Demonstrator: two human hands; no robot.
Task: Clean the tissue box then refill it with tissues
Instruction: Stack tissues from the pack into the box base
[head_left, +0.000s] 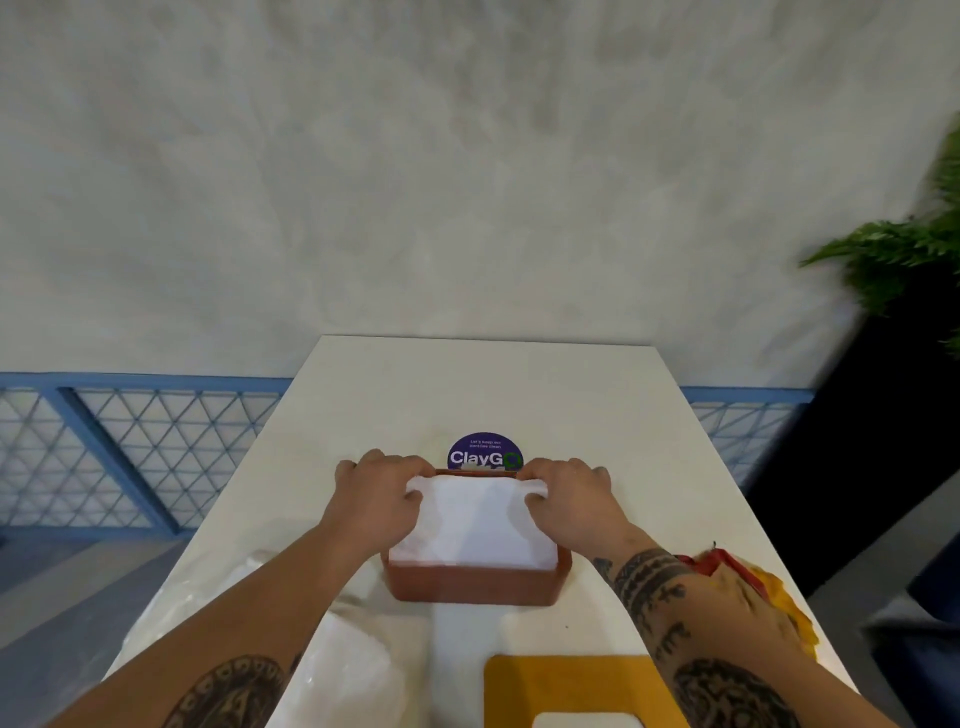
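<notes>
Two grips are clamped on a white stack of tissues (475, 530): the left grip (376, 499) curls round its 10 o'clock corner, the right grip (571, 499) round its 2 o'clock corner. I see the stack filling the open reddish-brown tissue box (475, 584), which sits mid-way along the white surface (467, 384), just nearer than a round purple sticker (484, 453). A yellow lid (571, 686) lies at 6 o'clock.

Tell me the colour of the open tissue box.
The box holding the tissues is reddish brown, clearest in the head view.
</notes>
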